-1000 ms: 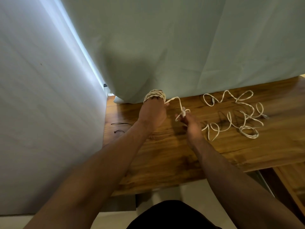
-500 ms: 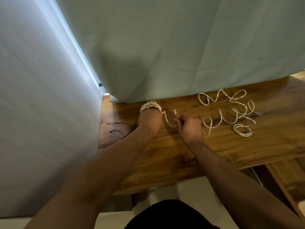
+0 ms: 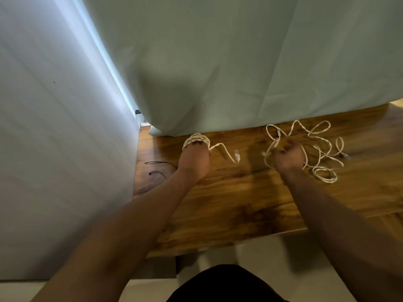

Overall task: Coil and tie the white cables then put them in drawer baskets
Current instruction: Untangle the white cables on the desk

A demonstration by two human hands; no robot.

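Left side: the left grip (image 3: 194,159) holds the coil (image 3: 196,139), which is wound round its fingers, close to the curtain (image 3: 218,73).
Loose end: the plug end (image 3: 237,154) of that coil lies free on the tabletop (image 3: 239,203), and nothing holds it.
Right side: the right grip (image 3: 287,155) sits among the loose cables (image 3: 322,154) with its fingers curled. It is blurry, so I cannot tell if it has a strand.
Ties: the black ties (image 3: 157,162) lie on the tabletop just left of the left wrist, not on any cable yet.
Worry one: the coil may spring open or slip off the fingers, because its end is free and no tie is on it.
Worry two: a pull on one strand may drag the whole pile into a knot, because the loops cross each other.
Worry three: a plug may catch in a loop and tug hard.
Baskets: none can be seen.
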